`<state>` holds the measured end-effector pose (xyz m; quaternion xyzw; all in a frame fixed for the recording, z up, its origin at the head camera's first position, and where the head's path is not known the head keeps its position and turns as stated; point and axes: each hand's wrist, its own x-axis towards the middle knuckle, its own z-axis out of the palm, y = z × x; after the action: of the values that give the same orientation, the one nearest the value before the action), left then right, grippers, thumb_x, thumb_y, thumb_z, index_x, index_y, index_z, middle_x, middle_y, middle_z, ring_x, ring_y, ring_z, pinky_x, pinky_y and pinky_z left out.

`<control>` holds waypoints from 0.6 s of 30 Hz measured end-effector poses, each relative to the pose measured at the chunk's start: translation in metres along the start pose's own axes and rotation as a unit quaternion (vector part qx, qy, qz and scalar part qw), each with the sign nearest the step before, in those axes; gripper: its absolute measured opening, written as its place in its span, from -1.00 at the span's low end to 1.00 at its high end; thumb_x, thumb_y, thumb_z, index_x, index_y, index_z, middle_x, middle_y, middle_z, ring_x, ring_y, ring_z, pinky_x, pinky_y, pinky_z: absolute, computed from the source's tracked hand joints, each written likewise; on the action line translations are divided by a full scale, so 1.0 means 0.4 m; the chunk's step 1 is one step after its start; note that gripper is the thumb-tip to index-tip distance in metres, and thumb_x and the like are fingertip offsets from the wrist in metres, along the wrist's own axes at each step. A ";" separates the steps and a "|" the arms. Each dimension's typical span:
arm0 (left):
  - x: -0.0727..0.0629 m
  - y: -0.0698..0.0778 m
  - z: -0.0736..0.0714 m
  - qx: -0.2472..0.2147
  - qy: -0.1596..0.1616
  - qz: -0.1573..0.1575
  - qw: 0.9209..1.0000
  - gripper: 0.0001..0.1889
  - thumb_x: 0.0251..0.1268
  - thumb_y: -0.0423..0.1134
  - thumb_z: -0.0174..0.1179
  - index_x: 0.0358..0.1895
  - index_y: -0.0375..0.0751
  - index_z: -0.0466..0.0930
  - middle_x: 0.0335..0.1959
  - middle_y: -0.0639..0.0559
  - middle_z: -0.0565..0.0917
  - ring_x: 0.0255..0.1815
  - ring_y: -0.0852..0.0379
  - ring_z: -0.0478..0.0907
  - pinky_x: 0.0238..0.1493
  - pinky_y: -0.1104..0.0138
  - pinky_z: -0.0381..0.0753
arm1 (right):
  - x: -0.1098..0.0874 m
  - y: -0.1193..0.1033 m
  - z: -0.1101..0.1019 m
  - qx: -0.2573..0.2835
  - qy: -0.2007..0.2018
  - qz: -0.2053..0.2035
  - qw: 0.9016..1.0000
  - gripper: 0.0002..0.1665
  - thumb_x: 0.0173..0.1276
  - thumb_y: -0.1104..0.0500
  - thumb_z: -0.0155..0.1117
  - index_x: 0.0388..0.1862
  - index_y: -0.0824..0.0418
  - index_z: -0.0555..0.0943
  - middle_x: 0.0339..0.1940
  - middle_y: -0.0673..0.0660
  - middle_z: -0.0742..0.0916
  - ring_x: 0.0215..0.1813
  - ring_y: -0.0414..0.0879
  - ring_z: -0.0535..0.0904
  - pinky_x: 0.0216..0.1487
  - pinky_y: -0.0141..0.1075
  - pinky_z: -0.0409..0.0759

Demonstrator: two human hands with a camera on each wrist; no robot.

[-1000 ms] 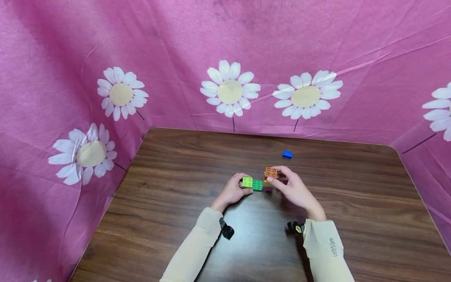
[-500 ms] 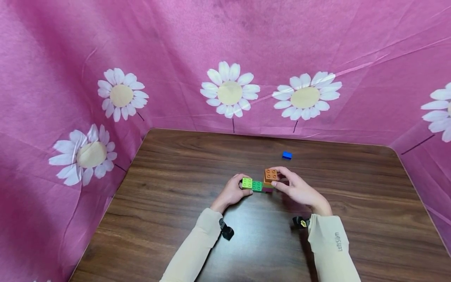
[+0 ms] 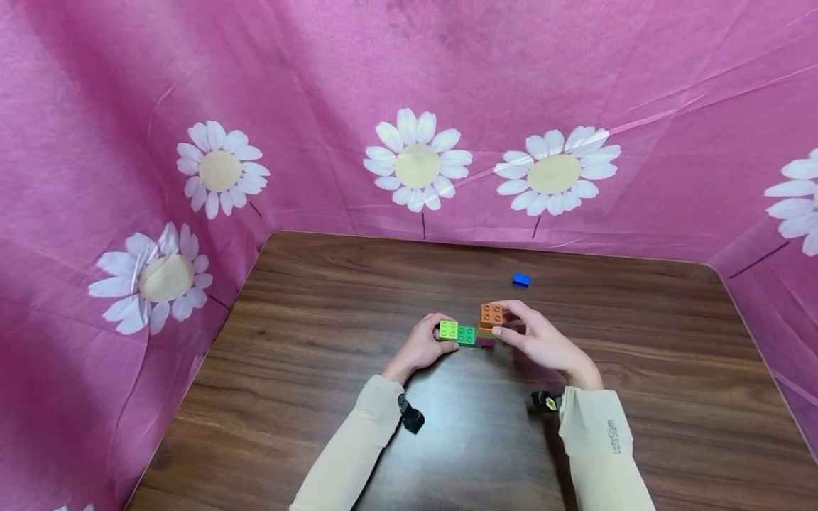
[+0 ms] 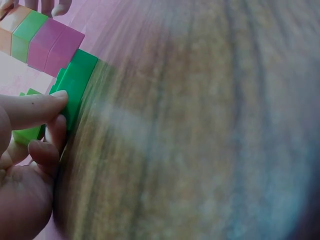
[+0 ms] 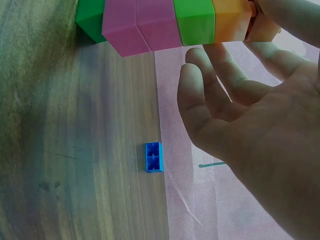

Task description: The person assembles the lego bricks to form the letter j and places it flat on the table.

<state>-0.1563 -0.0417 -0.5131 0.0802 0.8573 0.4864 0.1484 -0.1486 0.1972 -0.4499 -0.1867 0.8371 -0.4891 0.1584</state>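
Note:
My left hand [image 3: 422, 345] grips the left end of a long dark green building brick [image 4: 80, 82], thumb on its side. A light green brick [image 3: 449, 329] sits on that end. From the other end rises a tower: two purple bricks [image 5: 145, 22], a lime green one [image 5: 195, 22], an orange one [image 5: 231, 20] and a brown brick [image 3: 491, 314] on top. In the right wrist view, a narrow gap shows between the orange and brown bricks. My right hand [image 3: 533, 339] pinches the tower's upper part between thumb and fingers.
A loose blue brick [image 3: 521, 279] lies behind the tower towards the table's back edge, its hollow underside facing the right wrist camera. The dark wooden table [image 3: 307, 298] ends at a pink curtain [image 3: 319, 106] with printed daisies, at the back and sides.
My right hand's thumb has slid down from the brown brick to the orange level, and the wrist has shifted right. The brown brick stays atop the tower; my left hand keeps its place.

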 end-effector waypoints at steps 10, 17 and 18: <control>0.004 -0.002 0.000 -0.002 -0.001 -0.004 1.000 -0.58 0.06 -0.29 0.41 0.04 -0.12 0.57 -0.08 -0.01 0.56 -0.15 0.15 0.45 -0.03 0.26 0.43 | 0.007 0.002 -0.001 -0.010 0.022 0.029 0.999 -0.45 0.47 -0.01 0.11 0.34 0.18 0.36 0.11 0.23 0.61 0.12 0.09 0.52 -0.01 -0.24 0.56; 0.003 -0.005 0.002 0.002 0.000 -0.001 1.000 -0.57 0.04 -0.29 0.42 0.04 -0.12 0.57 -0.07 -0.01 0.57 -0.16 0.16 0.45 -0.04 0.27 0.43 | 0.016 -0.013 0.023 0.126 0.056 0.145 0.980 -0.19 0.49 -0.23 -0.06 0.40 0.37 0.24 0.27 0.39 0.50 0.26 0.16 0.47 0.24 0.03 0.48; 0.002 -0.005 0.002 0.002 0.001 -0.001 1.000 -0.57 0.04 -0.29 0.42 0.04 -0.12 0.57 -0.08 -0.01 0.57 -0.16 0.16 0.45 -0.04 0.27 0.43 | 0.017 -0.015 0.027 0.156 0.050 0.160 0.974 -0.15 0.48 -0.25 -0.07 0.41 0.40 0.20 0.30 0.41 0.46 0.31 0.18 0.42 0.28 0.04 0.44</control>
<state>-0.1569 -0.0417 -0.5154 0.0791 0.8585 0.4845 0.1482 -0.1488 0.1830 -0.4504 0.0009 0.7766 -0.5903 0.2199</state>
